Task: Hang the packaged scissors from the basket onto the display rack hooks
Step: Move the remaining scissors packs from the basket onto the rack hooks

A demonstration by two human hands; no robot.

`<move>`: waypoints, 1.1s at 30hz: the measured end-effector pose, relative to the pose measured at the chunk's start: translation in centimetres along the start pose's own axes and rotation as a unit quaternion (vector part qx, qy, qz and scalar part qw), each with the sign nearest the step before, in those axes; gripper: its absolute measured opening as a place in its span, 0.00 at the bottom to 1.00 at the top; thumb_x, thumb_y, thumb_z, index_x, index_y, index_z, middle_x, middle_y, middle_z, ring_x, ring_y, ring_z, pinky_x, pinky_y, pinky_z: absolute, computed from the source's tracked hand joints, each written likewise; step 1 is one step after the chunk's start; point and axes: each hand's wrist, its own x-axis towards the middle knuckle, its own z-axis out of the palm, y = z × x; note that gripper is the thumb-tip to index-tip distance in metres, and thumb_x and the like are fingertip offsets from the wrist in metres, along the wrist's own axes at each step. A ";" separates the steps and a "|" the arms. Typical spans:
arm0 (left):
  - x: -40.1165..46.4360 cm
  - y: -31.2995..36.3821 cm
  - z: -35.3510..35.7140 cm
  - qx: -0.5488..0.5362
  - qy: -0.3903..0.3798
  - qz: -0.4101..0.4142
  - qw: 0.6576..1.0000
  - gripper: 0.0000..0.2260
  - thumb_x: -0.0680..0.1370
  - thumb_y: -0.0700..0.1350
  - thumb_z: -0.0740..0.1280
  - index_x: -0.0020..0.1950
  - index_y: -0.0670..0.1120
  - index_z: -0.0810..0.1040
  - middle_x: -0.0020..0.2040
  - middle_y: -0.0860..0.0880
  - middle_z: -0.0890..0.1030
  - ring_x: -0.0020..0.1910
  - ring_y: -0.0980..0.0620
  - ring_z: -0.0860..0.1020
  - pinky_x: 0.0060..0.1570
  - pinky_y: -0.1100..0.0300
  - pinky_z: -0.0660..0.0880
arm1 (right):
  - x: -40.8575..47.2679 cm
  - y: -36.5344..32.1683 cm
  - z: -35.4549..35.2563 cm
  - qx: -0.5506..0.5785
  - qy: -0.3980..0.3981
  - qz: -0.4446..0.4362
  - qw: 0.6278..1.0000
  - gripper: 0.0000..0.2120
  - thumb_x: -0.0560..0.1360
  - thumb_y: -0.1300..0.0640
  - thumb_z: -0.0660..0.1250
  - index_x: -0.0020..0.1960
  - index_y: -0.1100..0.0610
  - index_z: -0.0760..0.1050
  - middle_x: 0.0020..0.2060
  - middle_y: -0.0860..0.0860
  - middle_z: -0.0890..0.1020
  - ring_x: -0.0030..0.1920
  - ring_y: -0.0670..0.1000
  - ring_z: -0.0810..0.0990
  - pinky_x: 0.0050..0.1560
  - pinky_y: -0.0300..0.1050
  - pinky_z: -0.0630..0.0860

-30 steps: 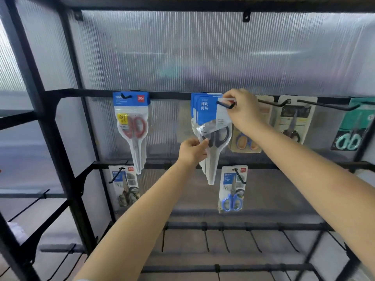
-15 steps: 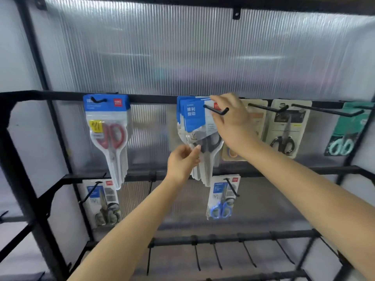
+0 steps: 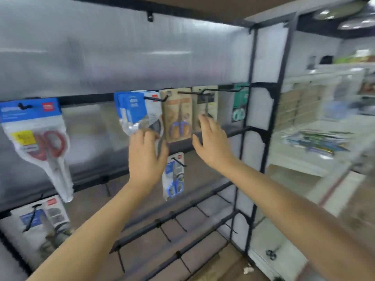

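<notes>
Two raised hands: left hand (image 3: pixel 146 155) grips hanging scissors pack (image 3: pixel 140 112); right hand (image 3: pixel 211 142) open, empty.

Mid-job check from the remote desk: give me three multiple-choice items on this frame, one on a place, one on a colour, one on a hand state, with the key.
1. Where does the pack with red-handled scissors hang?
A. far left of the top rail
B. bottom rail
C. right of the green pack

2. What colour is the header card on the bundle of packs at the middle hook?
A. orange
B. blue
C. black

3. How is the right hand?
A. gripping a hook
B. pinching a pack
C. open, holding nothing

Key: 1 A, it hangs leftmost on the upper bar. 2 B, the cards are blue with white print. 3 C, its fingers are spread in front of the rack, while the left hand touches the bundle's lower part.
</notes>
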 end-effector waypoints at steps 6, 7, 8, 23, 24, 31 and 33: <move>-4.2 10.2 3.3 -0.142 -0.220 0.152 0.953 0.17 0.74 0.48 0.58 0.52 0.35 0.76 0.47 0.37 0.79 0.45 0.38 0.79 0.42 0.53 0.75 | -11.3 5.7 -5.7 -0.071 -0.020 0.129 0.989 0.19 0.74 0.58 0.63 0.61 0.67 0.73 0.55 0.64 0.77 0.52 0.65 0.78 0.50 0.58 0.76; -5.2 12.2 4.1 -0.150 -0.259 0.170 0.939 0.18 0.73 0.48 0.57 0.51 0.35 0.77 0.46 0.37 0.80 0.43 0.38 0.80 0.40 0.54 0.76 | -13.4 6.6 -7.1 -0.080 -0.029 0.161 0.983 0.19 0.73 0.57 0.62 0.60 0.67 0.73 0.54 0.64 0.77 0.52 0.65 0.78 0.50 0.57 0.76; -6.2 13.9 4.9 -0.155 -0.297 0.189 0.923 0.19 0.73 0.49 0.57 0.50 0.35 0.77 0.45 0.37 0.81 0.42 0.38 0.81 0.37 0.55 0.77 | -15.5 7.3 -8.5 -0.095 -0.031 0.185 0.978 0.19 0.73 0.57 0.61 0.60 0.67 0.73 0.54 0.64 0.78 0.52 0.64 0.78 0.51 0.56 0.76; -24.4 35.8 7.9 -0.221 -0.522 0.328 0.756 0.21 0.77 0.48 0.61 0.68 0.41 0.69 0.65 0.43 0.73 0.64 0.45 0.70 0.65 0.56 0.63 | -41.3 12.0 -20.7 -0.209 -0.125 0.440 0.864 0.21 0.79 0.54 0.57 0.70 0.60 0.64 0.64 0.55 0.73 0.58 0.56 0.75 0.53 0.45 0.70; -25.6 36.4 8.1 -0.216 -0.522 0.336 0.753 0.22 0.78 0.48 0.60 0.69 0.41 0.68 0.67 0.43 0.72 0.66 0.46 0.69 0.66 0.56 0.62 | -42.7 12.3 -20.9 -0.207 -0.125 0.448 0.861 0.22 0.79 0.54 0.57 0.71 0.59 0.64 0.65 0.54 0.73 0.59 0.55 0.75 0.55 0.45 0.70; -31.5 38.8 8.5 -0.187 -0.576 0.322 0.727 0.24 0.81 0.49 0.56 0.74 0.40 0.60 0.74 0.43 0.63 0.72 0.46 0.62 0.72 0.55 0.57 | -49.5 14.3 -20.5 -0.177 -0.142 0.497 0.837 0.20 0.80 0.53 0.57 0.70 0.58 0.65 0.66 0.53 0.73 0.62 0.52 0.74 0.61 0.42 0.70; -32.6 38.5 9.2 -0.182 -0.594 0.317 0.717 0.24 0.81 0.50 0.55 0.75 0.41 0.59 0.75 0.44 0.62 0.73 0.47 0.60 0.73 0.54 0.56 | -50.4 15.1 -19.9 -0.183 -0.153 0.498 0.834 0.21 0.81 0.53 0.56 0.71 0.59 0.62 0.66 0.53 0.72 0.63 0.52 0.73 0.61 0.42 0.69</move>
